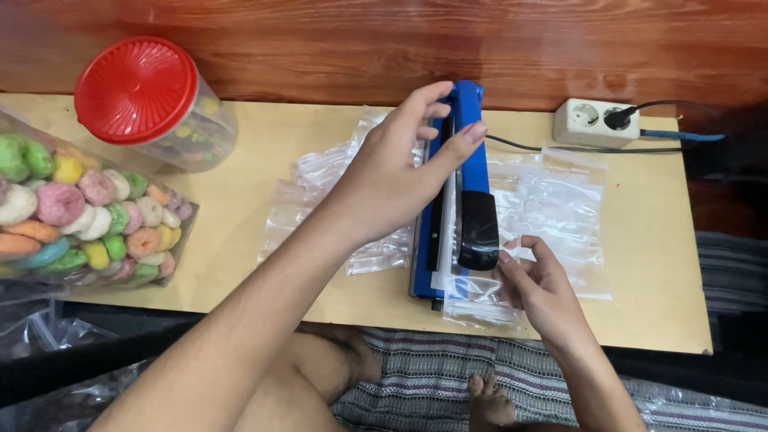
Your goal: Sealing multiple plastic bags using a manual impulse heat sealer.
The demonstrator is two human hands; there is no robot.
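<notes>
A blue heat sealer with a black handle lies lengthwise on a low tan table. My left hand rests on the sealer's far arm, fingers spread over it. My right hand pinches a clear plastic bag at the sealer's near end, just under the black handle. The bag's edge lies across the sealer's jaw.
Clear plastic bags lie left and right of the sealer. A large bag of coloured ring snacks and a clear jar with a red lid stand at the left. A white power socket with cables sits at the back right.
</notes>
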